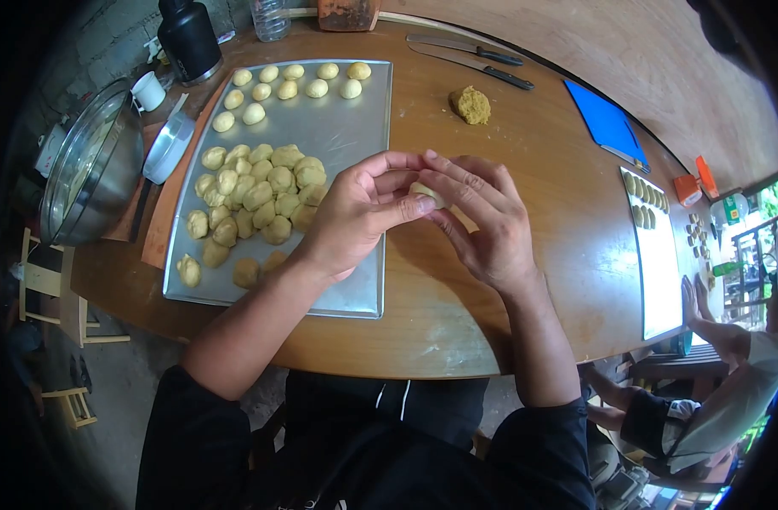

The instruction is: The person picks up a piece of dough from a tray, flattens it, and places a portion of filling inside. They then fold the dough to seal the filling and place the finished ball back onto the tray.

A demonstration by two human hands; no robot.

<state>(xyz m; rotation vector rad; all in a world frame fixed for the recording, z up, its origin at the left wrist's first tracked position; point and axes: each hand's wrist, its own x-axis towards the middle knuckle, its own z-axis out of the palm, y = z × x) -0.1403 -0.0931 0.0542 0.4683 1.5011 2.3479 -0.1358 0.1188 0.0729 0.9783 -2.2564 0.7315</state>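
A small pale dough ball [429,195] is held between my two hands, above the table and just right of the metal tray. My left hand [361,214] is closed around its left side, with the thumb pressed against it. From the other side, the fingers of my right hand [491,219] curl over the dough and cover much of it. The metal tray [346,285] carries a heap of rough dough pieces [257,195], partly behind my left forearm. Smooth round balls [317,88] sit in rows along its far end.
A crumbly yellow-brown lump [471,105] lies on the wooden table [440,327], near two knives [478,64]. A steel bowl [91,178] stands at the left. On the right are a blue board [606,121], a white tray [658,280] with shaped pieces, and another person's hands [695,299].
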